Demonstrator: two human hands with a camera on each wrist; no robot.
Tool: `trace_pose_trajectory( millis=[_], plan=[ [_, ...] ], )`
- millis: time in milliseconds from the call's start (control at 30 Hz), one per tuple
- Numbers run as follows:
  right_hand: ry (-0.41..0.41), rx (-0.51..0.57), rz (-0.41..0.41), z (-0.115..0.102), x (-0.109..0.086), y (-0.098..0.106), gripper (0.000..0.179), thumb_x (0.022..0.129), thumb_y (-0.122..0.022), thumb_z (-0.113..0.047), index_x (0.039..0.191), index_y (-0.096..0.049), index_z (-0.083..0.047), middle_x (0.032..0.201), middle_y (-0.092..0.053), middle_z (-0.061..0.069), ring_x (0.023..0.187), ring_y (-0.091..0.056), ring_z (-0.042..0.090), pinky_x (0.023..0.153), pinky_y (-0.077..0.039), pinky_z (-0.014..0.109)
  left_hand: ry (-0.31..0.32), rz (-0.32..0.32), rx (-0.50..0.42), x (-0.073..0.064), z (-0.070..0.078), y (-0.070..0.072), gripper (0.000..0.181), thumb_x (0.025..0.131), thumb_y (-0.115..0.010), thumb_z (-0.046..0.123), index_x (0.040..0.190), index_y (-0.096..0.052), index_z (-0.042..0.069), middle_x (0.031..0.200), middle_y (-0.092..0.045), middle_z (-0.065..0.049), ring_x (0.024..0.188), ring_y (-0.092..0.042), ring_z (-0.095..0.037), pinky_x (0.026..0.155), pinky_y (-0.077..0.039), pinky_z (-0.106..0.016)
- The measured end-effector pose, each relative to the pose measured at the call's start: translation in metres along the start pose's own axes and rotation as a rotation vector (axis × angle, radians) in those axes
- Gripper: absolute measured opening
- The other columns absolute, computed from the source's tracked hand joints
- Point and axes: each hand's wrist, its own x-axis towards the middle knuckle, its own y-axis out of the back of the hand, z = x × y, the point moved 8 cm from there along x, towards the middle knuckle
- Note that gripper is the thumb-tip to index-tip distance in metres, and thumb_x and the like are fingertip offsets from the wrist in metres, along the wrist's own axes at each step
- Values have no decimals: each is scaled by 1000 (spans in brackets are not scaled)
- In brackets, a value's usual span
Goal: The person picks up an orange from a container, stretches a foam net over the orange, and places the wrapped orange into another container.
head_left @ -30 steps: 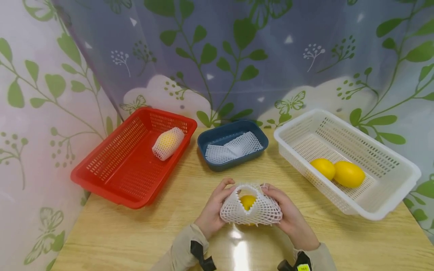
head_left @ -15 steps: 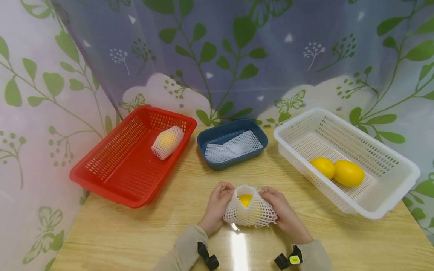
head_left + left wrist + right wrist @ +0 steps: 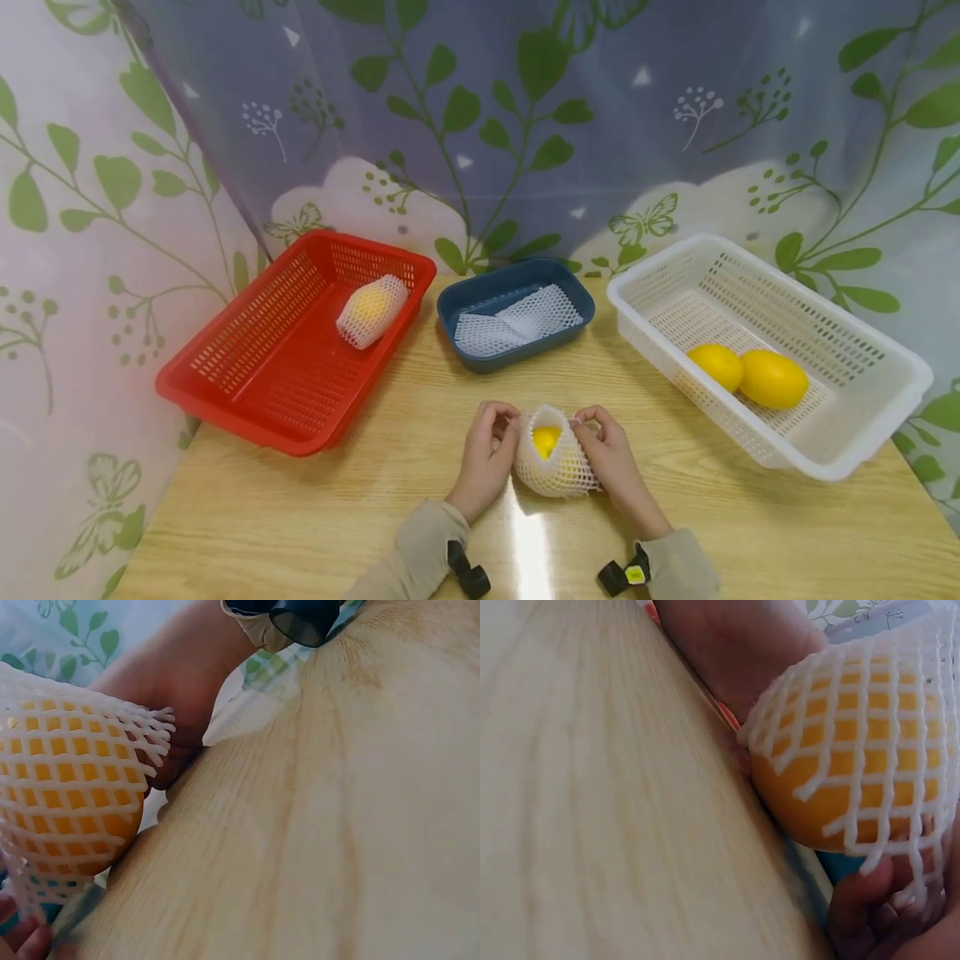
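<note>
A yellow lemon [image 3: 545, 440] sits inside a white foam net sleeve [image 3: 559, 478] low over the wooden table, between the two hands. Through the sleeve's top opening a patch of bare fruit shows. My left hand [image 3: 486, 457] pinches the sleeve's left edge with thumb and curled fingers. On the other side my right hand [image 3: 611, 461] pinches the right edge. In the right wrist view the lemon's lower side [image 3: 795, 799] bulges out bare below the loose strands of net. Its underside is hidden in the head view.
A red basket [image 3: 247, 417] at the left holds one net-wrapped lemon [image 3: 372, 311]. Behind the hands stands a blue tray [image 3: 491, 362] with white foam nets [image 3: 517, 323]. The white basket [image 3: 832, 433] on the right holds two bare lemons [image 3: 772, 379]. A printed curtain hangs behind.
The foam net, earlier stretched wide between both hands, now sits narrower around the lemon. Both hands have drawn closer together, and the left fingers have shifted to the sleeve's upper edge.
</note>
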Motion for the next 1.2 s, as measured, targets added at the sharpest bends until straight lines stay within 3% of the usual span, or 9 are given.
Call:
trace_pose_trajectory(
  millis=[133, 267, 367, 467, 600, 733, 833, 1033, 1200],
  plan=[
    [22, 12, 18, 1, 0, 0, 11, 100, -52, -10, 104, -49, 0, 56, -51, 1, 48, -48, 9, 48, -42, 22, -197, -57, 19, -4, 17, -1, 33, 108, -32, 18, 126, -56, 2, 122, -54, -11, 111, -49, -27, 94, -42, -36],
    [80, 11, 53, 0, -1, 0, 8, 101, -51, -7, 105, -49, 0, 54, -52, 1, 46, -49, 8, 46, -43, 22, -385, -288, 39, -13, 24, -17, 63, 104, -22, 56, 139, -45, 9, 139, -45, -9, 128, -37, -26, 107, -31, -43],
    [128, 1, 83, -1, -1, 1, 9, 100, -52, -3, 106, -49, 2, 56, -55, 0, 47, -51, 8, 47, -45, 23, -424, -411, 106, -18, 26, -28, 73, 96, -38, 68, 144, -38, 14, 144, -40, -6, 131, -31, -24, 109, -28, -45],
    [167, -15, 110, -4, -3, 2, 10, 98, -53, 0, 107, -49, 4, 60, -59, -2, 51, -55, 7, 50, -47, 22, -401, -452, 159, -20, 26, -33, 81, 85, -68, 58, 147, -34, 18, 146, -37, -2, 132, -31, -21, 110, -31, -42],
    [238, -45, 159, -23, -12, 1, 7, 96, -55, 4, 102, -51, 6, 65, -61, -3, 56, -54, 5, 52, -46, 20, -331, -432, 184, -18, 19, -36, 95, 70, -90, 34, 145, -33, 21, 143, -41, 3, 130, -39, -16, 109, -36, -38],
    [331, -118, 209, -42, -21, 0, 6, 94, -59, 4, 98, -57, 8, 70, -60, 3, 59, -50, 5, 53, -43, 19, -293, -394, 143, -15, 14, -35, 96, 65, -93, 23, 142, -36, 20, 136, -48, 4, 122, -49, -13, 105, -42, -35],
    [322, -130, 211, -35, -18, -1, 11, 97, -59, -3, 104, -62, 5, 81, -64, 9, 67, -55, 6, 59, -46, 18, -284, -344, 102, -15, 13, -31, 94, 63, -93, 19, 140, -39, 21, 131, -52, 4, 116, -53, -13, 101, -46, -34],
    [178, 126, -80, -5, -6, -20, 35, 107, -44, -27, 126, -56, 0, 112, -64, 4, 95, -62, 11, 79, -53, 24, -303, -198, 58, -11, 17, -19, 91, 61, -94, 15, 136, -42, 17, 128, -53, 2, 114, -55, -16, 100, -46, -35],
    [146, 349, -293, -4, -10, -38, 33, 108, -39, -29, 128, -55, -7, 124, -60, 1, 112, -58, 13, 94, -50, 29, -262, -156, 37, -11, 19, -15, 91, 59, -95, 11, 134, -42, 13, 127, -54, -3, 113, -56, -19, 100, -46, -35]
  ],
)
